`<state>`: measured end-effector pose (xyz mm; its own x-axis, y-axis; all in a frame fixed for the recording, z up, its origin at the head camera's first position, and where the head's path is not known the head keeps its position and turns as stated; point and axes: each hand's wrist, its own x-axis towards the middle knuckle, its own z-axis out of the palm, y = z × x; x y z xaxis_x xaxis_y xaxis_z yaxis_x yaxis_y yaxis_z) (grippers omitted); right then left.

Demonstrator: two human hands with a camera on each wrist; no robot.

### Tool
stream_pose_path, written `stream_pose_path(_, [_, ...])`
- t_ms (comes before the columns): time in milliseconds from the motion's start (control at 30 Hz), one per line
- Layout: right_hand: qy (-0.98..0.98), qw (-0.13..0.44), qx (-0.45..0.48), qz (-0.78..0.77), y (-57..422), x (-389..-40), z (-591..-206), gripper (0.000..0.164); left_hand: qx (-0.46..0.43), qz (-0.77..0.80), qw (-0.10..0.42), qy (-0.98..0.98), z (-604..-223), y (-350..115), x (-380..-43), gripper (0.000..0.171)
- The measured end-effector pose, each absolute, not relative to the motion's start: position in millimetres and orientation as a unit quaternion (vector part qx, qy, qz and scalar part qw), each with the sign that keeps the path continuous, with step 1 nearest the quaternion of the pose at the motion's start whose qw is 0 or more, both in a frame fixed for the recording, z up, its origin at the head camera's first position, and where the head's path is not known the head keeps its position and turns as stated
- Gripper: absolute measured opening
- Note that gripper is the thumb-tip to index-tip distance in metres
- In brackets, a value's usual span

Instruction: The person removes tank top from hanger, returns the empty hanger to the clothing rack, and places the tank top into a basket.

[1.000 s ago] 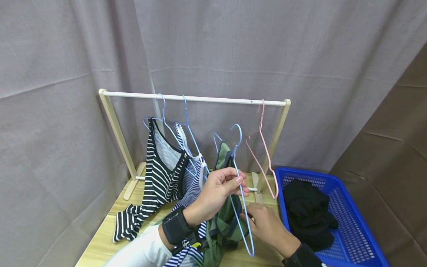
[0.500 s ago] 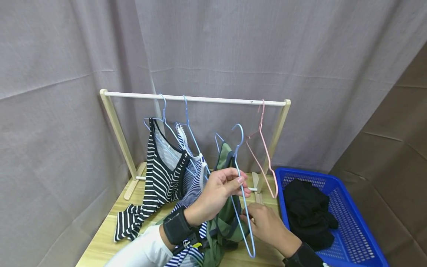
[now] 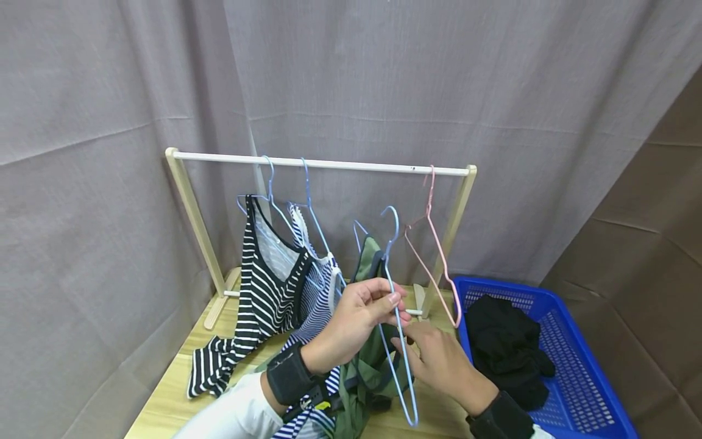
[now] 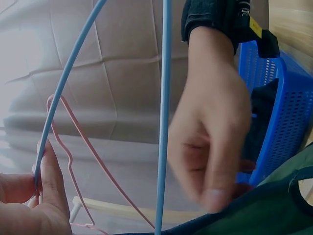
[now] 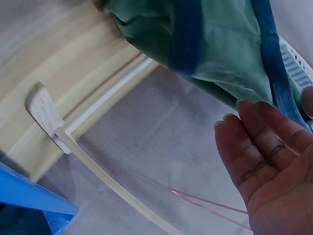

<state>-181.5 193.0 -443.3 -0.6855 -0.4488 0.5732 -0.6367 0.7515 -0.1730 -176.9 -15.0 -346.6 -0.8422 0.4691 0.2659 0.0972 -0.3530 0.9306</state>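
Note:
My left hand point(image 3: 356, 311) pinches one arm of a light blue hanger point(image 4: 164, 98) between thumb and fingers, below its hook. A green sleeveless top point(image 3: 368, 360) with navy trim hangs from the hanger's far end and drapes down to the table. On the near side, the hanger's other arm is bare. My right hand point(image 3: 439, 360) is beside this bare arm, blurred in the left wrist view. The right wrist view has its fingers point(image 5: 254, 147) fairly straight, with the fingertips right at the navy trim and nothing gripped between them.
Behind stands a wooden rack with a white rail point(image 3: 356, 164). It carries a black-and-white striped top point(image 3: 258, 299), a blue-and-white striped top point(image 3: 320, 299) and a bare pink hanger point(image 3: 439, 244). At right, a blue basket point(image 3: 581, 353) holds black cloth point(image 3: 504, 347).
My right hand has risen slightly along the hanger, and its fingers have moved up from the lower part of the green top. The left hand and the blue hanger have barely moved.

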Motion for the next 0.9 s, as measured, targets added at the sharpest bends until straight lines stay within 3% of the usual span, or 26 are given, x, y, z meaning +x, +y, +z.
stream_pose_path(167, [-0.89,0.298,0.279,0.204,188.5,-188.8,-428.1,0.01,0.262,0.785,0.116,0.55,-346.2,-16.5,-176.8,0.029])
stream_pose_path(333, [-0.862,0.324,0.281,0.27,177.7,-195.3,-415.2,0.038,0.27,0.782,0.122,0.548,-345.5,-17.0,-175.0,0.032])
stream_pose_path(400, [-0.848,0.336,0.287,0.291,173.6,-197.3,-412.1,0.041,0.273,0.782,0.124,0.547,-345.4,-16.7,-174.4,0.031])
stream_pose_path(900, [-0.83,0.368,0.296,0.298,162.4,-205.6,-401.1,0.016,0.282,0.783,0.128,0.539,-349.1,-17.3,-172.1,0.033])
